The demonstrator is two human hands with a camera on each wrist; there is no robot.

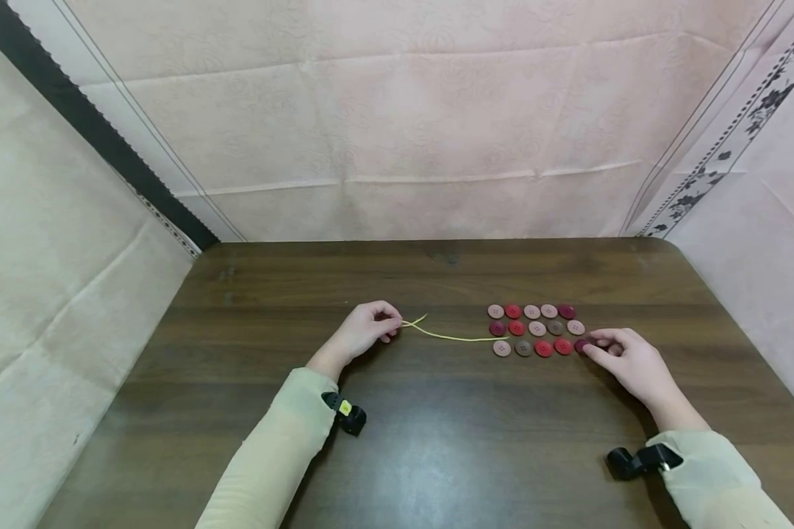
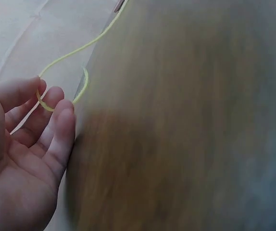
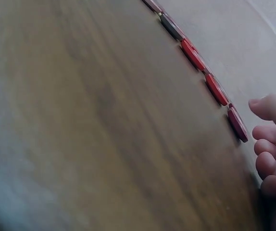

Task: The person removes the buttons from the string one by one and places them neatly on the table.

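My left hand (image 1: pixel 364 330) pinches a thin yellow cord (image 1: pixel 459 339) between thumb and fingertips over the middle of the table. In the left wrist view the cord (image 2: pixel 78 49) loops through the fingers, with a short end curling past them. Its long end runs right to the buttons, reaching above a pale pink button (image 1: pixel 501 348). At the right end of the front row, my right hand (image 1: pixel 630 361) has its fingertips right by a maroon button (image 1: pixel 580 346). The right wrist view shows thumb and loosely bent fingers apart, with the maroon button (image 3: pixel 237 124) lying flat beside them.
Three rows of round buttons in pink, red, maroon and grey-brown lie on the brown wooden table (image 1: pixel 397 455), including a red button (image 1: pixel 543 348) and a grey-brown button (image 1: pixel 523 347). Pale cloth (image 1: pixel 410 117) hangs behind the table's far edge and along both sides.
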